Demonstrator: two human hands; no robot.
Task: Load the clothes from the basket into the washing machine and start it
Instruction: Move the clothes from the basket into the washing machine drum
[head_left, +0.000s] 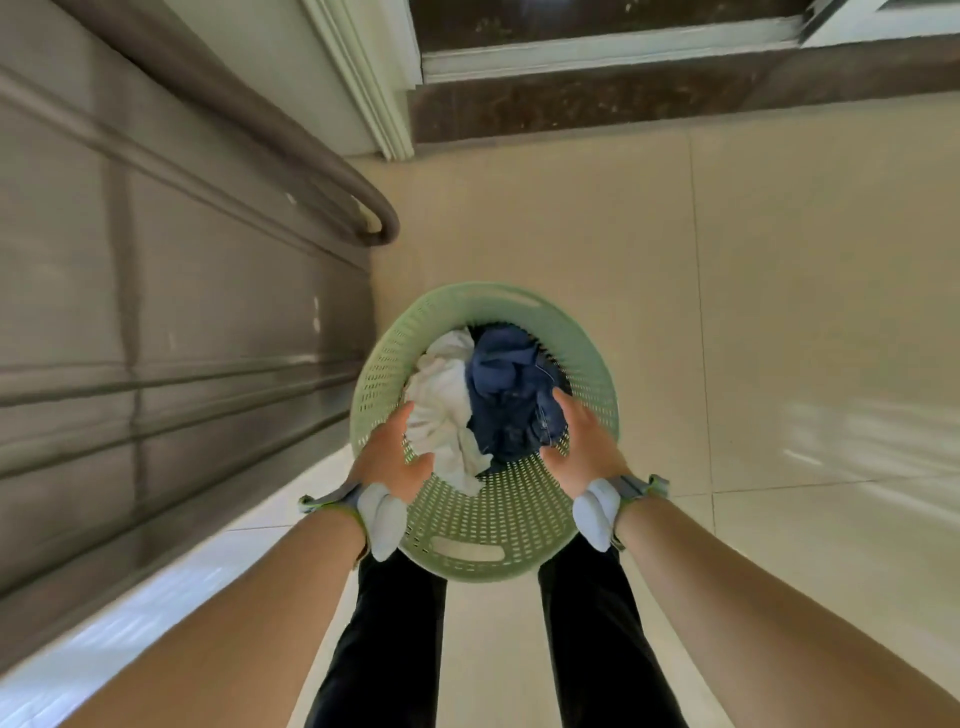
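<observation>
Head view looks straight down at your two hands reaching into a pale green perforated laundry basket (587, 364) that stands on the cream tiled floor (779, 260) between your feet. Your left hand (395, 462) is spread open over the near-left rim, fingers (397, 421) loose and pointing into the basket, thumb stretched toward the middle; it grips nothing that you can see. Just beyond those fingertips lies a crumpled white garment (441, 410), filling the left half of the basket. Whether the fingertips touch it cannot be told. Your right hand (584, 447) is also open, fingers extended over the near-right inner wall, thumb angled inward. Directly beside and slightly past its fingertips sits a bunched dark blue garment (511, 400), which looks like denim, pressed against the white one. The right hand seems to hover at the edge of the blue cloth without closing on it.

Each wrist carries a grey strap with a light blue pad: the left wrist strap (374, 514) and the right wrist strap (602, 509). Below the basket's near handle slot your legs show in black trousers (395, 649). To the left of your left hand runs a brown panelled surface (156, 312) with raised mouldings. Far beyond your fingers, at the top, a dark stone sill (623, 104) meets a white frame.
</observation>
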